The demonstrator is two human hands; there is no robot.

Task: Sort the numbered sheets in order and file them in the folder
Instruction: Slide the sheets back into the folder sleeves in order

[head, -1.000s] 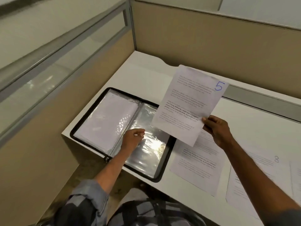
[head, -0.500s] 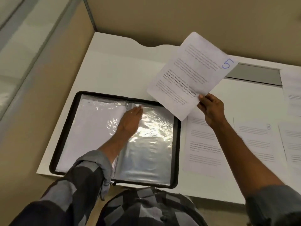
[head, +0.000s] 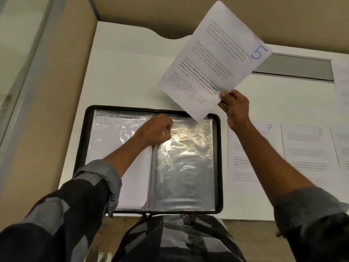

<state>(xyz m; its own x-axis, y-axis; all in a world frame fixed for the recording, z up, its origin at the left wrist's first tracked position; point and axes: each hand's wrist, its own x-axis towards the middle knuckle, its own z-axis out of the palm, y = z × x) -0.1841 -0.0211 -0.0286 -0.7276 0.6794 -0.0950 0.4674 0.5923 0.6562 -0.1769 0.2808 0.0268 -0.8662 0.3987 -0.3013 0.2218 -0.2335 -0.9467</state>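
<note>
Grey-and-black check shirt (head: 170, 241) — sleeves (head: 98, 184) rolled up.

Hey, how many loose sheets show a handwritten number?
3. Sheet 5 is held up in the right hand; sheet 7 lies on the desk right of the folder; sheet 8 beside it. Cut-off sheets at the right edge may hide theirs.

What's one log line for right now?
left hand: pinches clear sleeve top in open folder | right hand: holds sheet 5 up | sheet 7, sheet 8: flat on desk, right of folder
</note>
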